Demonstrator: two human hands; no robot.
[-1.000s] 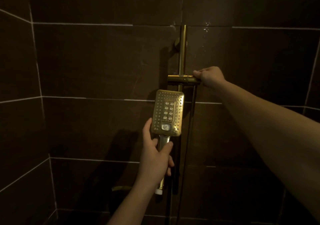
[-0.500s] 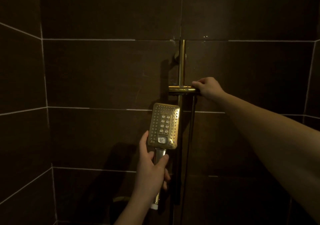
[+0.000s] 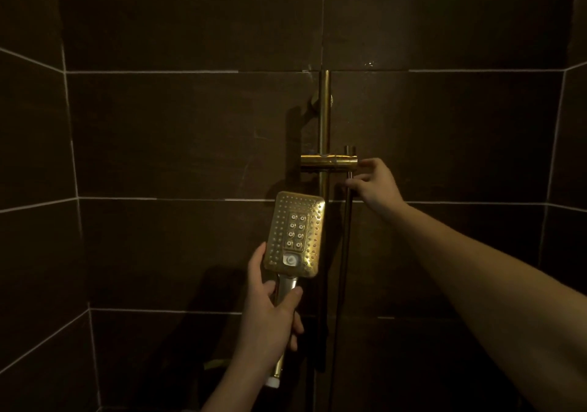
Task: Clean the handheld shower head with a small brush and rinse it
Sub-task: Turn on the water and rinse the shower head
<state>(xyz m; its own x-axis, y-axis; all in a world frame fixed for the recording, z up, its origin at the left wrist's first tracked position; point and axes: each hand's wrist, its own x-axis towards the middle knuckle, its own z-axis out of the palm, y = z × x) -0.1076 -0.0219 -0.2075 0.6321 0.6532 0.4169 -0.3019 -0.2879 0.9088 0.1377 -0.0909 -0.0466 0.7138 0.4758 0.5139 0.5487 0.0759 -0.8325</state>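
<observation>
My left hand (image 3: 270, 322) grips the handle of the shower head (image 3: 297, 233), which has dropped a little, away from the holder (image 3: 328, 160) up at one o'clock, its nozzle face toward me, so it is free for brushing, though no brush shows. Farther off, my right hand (image 3: 376, 186) has let go of the holder's end, its fingers (image 3: 354, 183) now loosely curled beside the hose (image 3: 344, 252), holding nothing that I can see.

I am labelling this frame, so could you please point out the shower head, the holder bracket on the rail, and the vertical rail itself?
shower head (image 3: 297, 232): head view, middle of the nozzle face.
holder bracket (image 3: 328, 160): head view, middle of the horizontal gold bar.
vertical rail (image 3: 324, 116): head view, gold rod above the bracket.
</observation>
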